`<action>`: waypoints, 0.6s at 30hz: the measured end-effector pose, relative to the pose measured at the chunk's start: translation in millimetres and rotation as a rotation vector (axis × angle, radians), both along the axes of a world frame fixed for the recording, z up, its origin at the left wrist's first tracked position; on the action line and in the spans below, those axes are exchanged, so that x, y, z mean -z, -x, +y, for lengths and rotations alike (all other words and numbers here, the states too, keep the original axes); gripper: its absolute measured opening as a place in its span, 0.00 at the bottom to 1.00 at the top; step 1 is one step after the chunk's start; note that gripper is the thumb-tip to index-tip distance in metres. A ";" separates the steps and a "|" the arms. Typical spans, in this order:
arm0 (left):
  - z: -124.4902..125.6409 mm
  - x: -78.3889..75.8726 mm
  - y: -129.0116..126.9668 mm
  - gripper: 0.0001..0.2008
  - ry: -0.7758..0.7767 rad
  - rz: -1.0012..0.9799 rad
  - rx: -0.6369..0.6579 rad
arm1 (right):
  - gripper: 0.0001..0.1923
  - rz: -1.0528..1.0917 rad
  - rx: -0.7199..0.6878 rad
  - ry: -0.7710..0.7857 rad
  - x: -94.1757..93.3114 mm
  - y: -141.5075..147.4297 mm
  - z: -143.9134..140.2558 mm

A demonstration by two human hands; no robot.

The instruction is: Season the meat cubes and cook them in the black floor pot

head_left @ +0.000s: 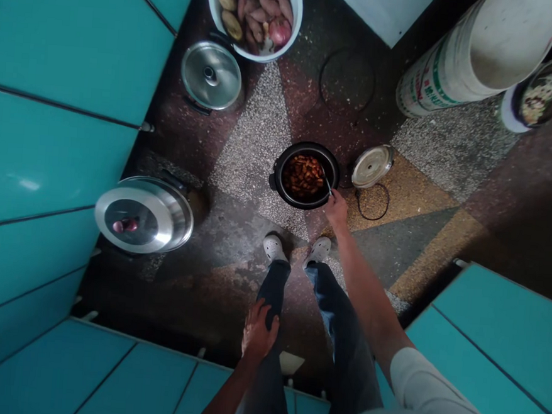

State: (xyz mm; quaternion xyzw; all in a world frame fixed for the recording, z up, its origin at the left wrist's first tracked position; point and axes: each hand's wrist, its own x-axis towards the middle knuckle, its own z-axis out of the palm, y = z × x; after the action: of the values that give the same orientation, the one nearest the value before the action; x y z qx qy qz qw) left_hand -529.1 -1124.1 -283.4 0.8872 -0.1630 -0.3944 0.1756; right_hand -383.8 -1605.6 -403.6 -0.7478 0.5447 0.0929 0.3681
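My right hand [336,210] is closed round the end of a thin metal utensil [327,185], whose head is hidden in the food, so I cannot tell its exact kind. It dips into a black electric pot [298,201] on the floor, just ahead of my feet. Reddish-brown chunks of food [303,175] fill the bottom of the pot. My left hand [258,332] lies on my left leg near the knee, fingers spread and holding nothing. To the right of the pot, a round lid [372,166] stands tilted, its inner side towards me.
Left of the pot stand a lidded steel pot [211,75] and a large steel pot [181,216] with a glass lid. A white bucket [295,28] holds sweet potatoes and an onion. At right are a tall white bucket [449,68] and a bowl [515,123]. Teal cabinets [48,153] border the floor.
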 end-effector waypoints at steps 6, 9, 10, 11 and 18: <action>-0.4 -0.6 -0.9 0.16 -0.013 -0.001 0.001 | 0.27 -0.014 0.048 -0.036 5.8 -6.3 -6.9; -2.8 -1.1 -2.1 0.15 -0.013 0.000 -0.001 | 0.28 -0.143 0.056 0.032 -13.1 17.5 3.5; -3.8 -1.4 -2.6 0.15 -0.011 0.000 -0.002 | 0.28 -0.194 0.049 0.037 -21.8 28.7 9.5; -4.7 -1.7 -3.2 0.15 -0.010 -0.002 -0.003 | 0.29 -0.245 0.039 0.031 -30.4 40.4 16.2; -6.4 -1.6 -3.9 0.16 -0.005 0.009 0.015 | 0.33 -0.391 0.055 -0.101 -40.5 96.8 46.3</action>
State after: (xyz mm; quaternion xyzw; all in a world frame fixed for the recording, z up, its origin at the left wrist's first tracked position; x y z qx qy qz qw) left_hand -525.2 -1130.5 -281.8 0.8846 -0.1679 -0.4000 0.1709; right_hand -480.6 -1559.3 -363.1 -0.7169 0.4779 -0.0369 0.5063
